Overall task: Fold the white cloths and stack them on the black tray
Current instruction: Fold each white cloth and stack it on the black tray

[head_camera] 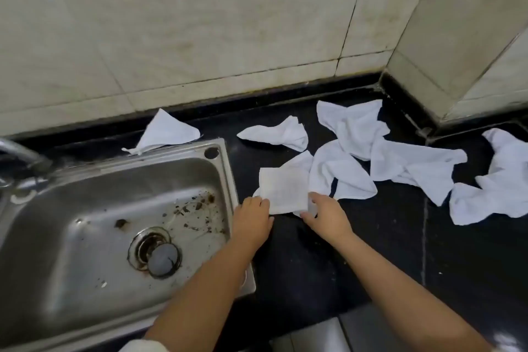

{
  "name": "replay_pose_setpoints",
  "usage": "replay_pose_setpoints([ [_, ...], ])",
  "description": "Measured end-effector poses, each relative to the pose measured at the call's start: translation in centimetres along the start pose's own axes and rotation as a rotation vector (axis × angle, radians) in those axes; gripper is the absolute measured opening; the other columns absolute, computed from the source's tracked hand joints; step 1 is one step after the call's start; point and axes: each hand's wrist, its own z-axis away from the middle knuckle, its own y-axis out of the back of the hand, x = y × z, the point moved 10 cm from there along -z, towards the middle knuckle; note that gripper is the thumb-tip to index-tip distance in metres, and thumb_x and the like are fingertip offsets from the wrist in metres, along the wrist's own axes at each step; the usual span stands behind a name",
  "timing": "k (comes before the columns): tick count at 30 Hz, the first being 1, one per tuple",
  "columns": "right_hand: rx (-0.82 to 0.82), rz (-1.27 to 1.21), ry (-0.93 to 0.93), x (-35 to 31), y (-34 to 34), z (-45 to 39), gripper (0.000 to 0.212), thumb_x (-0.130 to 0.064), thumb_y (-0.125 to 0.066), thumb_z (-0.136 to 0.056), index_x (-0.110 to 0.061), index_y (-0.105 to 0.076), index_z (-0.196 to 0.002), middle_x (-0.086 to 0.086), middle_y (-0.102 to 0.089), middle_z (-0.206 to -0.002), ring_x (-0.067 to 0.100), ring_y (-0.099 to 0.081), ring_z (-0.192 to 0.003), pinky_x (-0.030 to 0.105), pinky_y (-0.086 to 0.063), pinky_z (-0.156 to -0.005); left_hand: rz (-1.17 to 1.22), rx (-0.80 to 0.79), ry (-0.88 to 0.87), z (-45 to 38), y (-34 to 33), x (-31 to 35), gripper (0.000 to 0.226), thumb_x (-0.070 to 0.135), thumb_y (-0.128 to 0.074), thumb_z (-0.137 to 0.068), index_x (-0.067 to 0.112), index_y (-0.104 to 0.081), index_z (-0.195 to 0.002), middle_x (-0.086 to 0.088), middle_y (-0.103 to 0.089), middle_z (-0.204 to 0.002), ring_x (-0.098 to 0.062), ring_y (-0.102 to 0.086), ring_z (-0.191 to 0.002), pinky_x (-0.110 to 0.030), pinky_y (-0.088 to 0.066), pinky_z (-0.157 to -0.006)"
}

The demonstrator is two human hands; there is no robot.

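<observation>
Tap [20,157] and rightmost white cloth [503,180] cut by frame edges.

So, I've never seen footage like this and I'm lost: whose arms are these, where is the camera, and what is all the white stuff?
The camera sits on a person's head, looking down, so the two bare arms are their own. The left hand and right hand each hold a near corner of a partly folded white cloth on a black counter. More unfolded white cloths lie crumpled to the right, and one cloth lies behind the steel sink on the left. No black tray shows in this view.
</observation>
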Motion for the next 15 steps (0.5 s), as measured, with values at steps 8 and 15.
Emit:
replay_pose_setpoints([
  [8,0.002,0.065,0.010,-1.2,-1.8,-2.4,0.051,-0.021,-0.057,-0.088,-0.010,-0.042,-0.135,0.010,-0.054,-0.128,0.025,-0.047,-0.121,0.032,-0.036,-0.104,-0.065,-0.075,-0.211,-4.0,-2.4,-0.8,0.029,0.022,-0.034,-0.099,0.010,-0.056,-0.113,-0.005,-0.052,-0.122,-0.023,-0.045,-0.113,-0.031,-0.040,-0.092],
  [15,0.268,-0.082,0.063,-4.0,3.8,-2.3,0.014,-0.003,-0.056,-0.081,0.003,-0.066,-0.089,0.019,-0.066,-0.088,0.034,-0.061,-0.083,0.041,-0.050,-0.077,0.366,0.233,-0.245,-4.1,6.7,-3.1,0.029,0.025,-0.038,-0.090,0.003,-0.055,-0.083,-0.004,-0.049,-0.083,-0.018,-0.047,-0.075,-0.028,-0.040,-0.064],
])
